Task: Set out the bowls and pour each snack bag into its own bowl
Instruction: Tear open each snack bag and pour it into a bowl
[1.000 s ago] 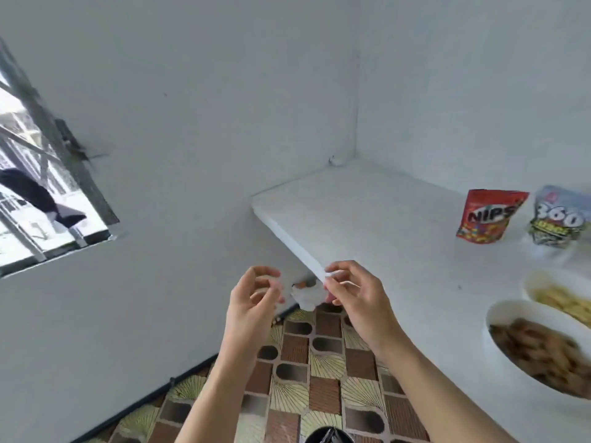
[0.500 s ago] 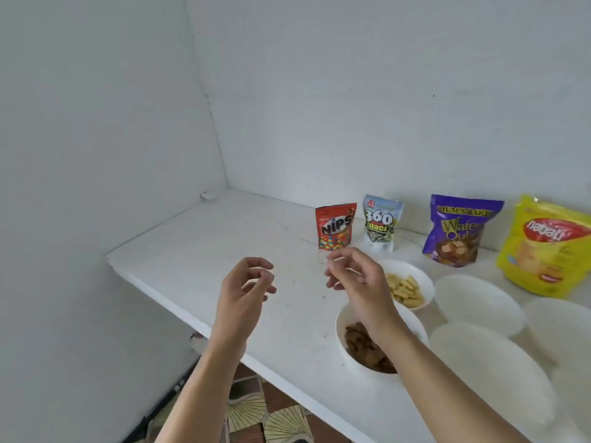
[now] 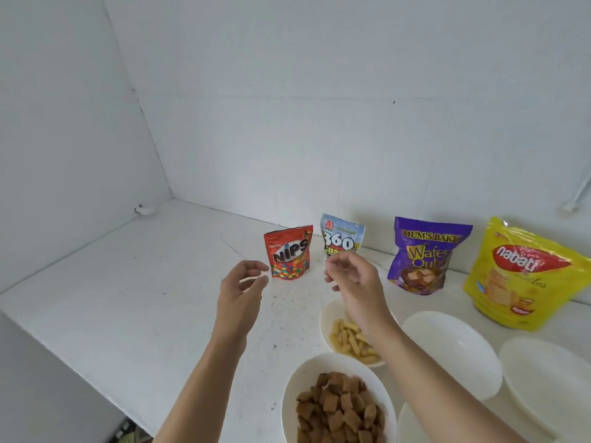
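compared with one second ago, the white scrap is gone from the fingers. left hand (image 3: 241, 292) and right hand (image 3: 358, 282) hover over the white shelf (image 3: 128, 298), fingers loosely curled, gripping nothing. red nips pouch (image 3: 289, 254), blue-white 360 pouch (image 3: 342, 233), purple wafer bag (image 3: 425, 254) and yellow nabati bag (image 3: 524, 276) stand upright near the wall. the right hand covers the 360 pouch base and part of the white bowl of yellow sticks (image 3: 324, 321). the white bowl of brown pillow snacks (image 3: 286, 407) and the outermost empty white bowl (image 3: 543, 378) are cut off by the frame edge.

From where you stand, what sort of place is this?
Probably a plain home kitchen or pantry corner: a white counter set against bare white walls, snack packets such as the Nips bag standing along it, and a white bowl already filled with brown snacks.
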`<state>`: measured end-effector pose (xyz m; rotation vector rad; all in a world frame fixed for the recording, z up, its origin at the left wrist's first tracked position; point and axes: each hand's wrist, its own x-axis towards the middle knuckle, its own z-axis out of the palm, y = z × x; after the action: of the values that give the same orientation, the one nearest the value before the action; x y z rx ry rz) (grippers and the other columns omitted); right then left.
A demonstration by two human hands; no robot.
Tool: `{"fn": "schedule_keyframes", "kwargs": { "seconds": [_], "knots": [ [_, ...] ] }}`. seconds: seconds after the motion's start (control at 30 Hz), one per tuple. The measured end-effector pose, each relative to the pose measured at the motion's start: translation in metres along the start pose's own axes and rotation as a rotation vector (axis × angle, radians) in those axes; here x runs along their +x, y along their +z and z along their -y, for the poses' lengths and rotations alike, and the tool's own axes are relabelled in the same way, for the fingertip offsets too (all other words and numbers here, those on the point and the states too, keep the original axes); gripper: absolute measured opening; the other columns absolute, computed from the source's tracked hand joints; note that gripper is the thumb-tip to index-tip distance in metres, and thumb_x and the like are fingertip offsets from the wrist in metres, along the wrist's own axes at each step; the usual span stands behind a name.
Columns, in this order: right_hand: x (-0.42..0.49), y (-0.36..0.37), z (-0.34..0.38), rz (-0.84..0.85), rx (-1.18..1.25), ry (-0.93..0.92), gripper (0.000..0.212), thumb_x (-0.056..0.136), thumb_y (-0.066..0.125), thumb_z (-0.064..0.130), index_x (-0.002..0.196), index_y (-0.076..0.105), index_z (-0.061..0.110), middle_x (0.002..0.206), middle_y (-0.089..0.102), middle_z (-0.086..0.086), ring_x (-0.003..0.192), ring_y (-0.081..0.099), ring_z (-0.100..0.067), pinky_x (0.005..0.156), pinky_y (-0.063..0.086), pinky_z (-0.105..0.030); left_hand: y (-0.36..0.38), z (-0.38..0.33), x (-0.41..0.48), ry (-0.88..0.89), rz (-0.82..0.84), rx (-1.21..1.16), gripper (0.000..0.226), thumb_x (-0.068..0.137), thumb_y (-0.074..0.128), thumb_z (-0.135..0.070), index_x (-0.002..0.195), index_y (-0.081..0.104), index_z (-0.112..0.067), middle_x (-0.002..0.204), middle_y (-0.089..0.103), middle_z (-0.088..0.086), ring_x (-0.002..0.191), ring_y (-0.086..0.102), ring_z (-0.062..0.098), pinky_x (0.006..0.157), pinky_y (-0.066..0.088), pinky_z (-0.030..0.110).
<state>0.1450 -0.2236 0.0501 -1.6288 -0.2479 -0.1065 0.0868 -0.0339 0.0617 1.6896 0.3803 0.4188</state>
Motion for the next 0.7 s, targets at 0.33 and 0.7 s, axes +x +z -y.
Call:
{"fn": "schedule_keyframes", "kwargs": {
  "seconds": [0.33,0.7],
  "knots": [
    [0.09,0.046,-0.043,-0.048,-0.063,0.043,0.009,0.094,0.065,0.016,0.092,0.07,0.022,0.103,0.071,0.017,0.111,0.063,-0.003,0.099,0.051,-0.038,0.031,0.026,0.108,-0.084,0.02,0.106,0.015,0.101,0.058,-0.012,0.102,0.069,-0.022,0.142,0.054,0.003,0.132,0.051,0.024,0.087,0.043,0.034],
    [0.142,0.067,-0.081,-0.076,-0.169,0.107,0.01,0.096,0.065,0.018,0.1,0.074,0.019,0.149,0.05,0.008,0.141,0.038,-0.007,0.108,0.025,-0.026,0.045,0.047,0.159,-0.121,0.087,0.066,0.019,0.102,0.057,-0.014,0.103,0.074,-0.023,0.126,0.069,0.0,0.121,0.061,0.02,0.07,0.047,0.02]
  ]
}}
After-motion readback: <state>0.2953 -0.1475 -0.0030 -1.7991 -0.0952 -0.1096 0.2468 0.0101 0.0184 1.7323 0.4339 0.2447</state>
